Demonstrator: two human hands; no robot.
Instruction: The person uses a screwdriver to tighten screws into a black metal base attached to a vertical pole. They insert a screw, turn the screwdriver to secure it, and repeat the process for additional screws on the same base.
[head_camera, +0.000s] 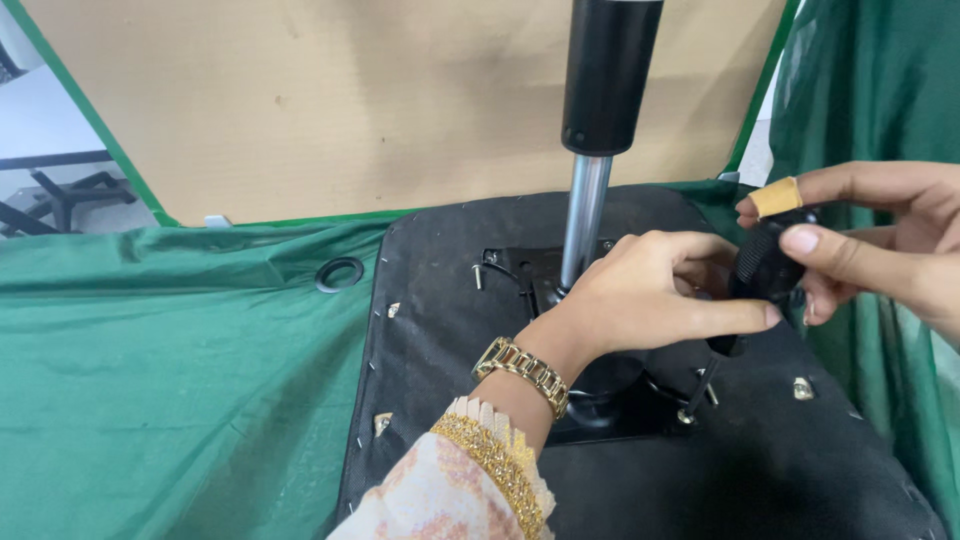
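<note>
Left hand (650, 290): fingers curled together over the metal mechanism plate, index tip touching the black ribbed knob (765, 268).
Right hand (880, 250): pinched shut on the knob, a bandage on one finger.
Knob: at three o'clock from the gas-lift column (590, 150).
Seat underside (450, 330): black, on green cloth (170, 380).

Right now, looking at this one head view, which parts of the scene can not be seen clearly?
- Metal plate under the seat: the left hand covers its middle.
- Black knob: fingers of the right hand hide most of it.
- Gas cylinder: its top is cut off by the upper edge.
- Screws: too small to tell whether they are tight.
- Black frame at far left: cut off by the edge.
</note>
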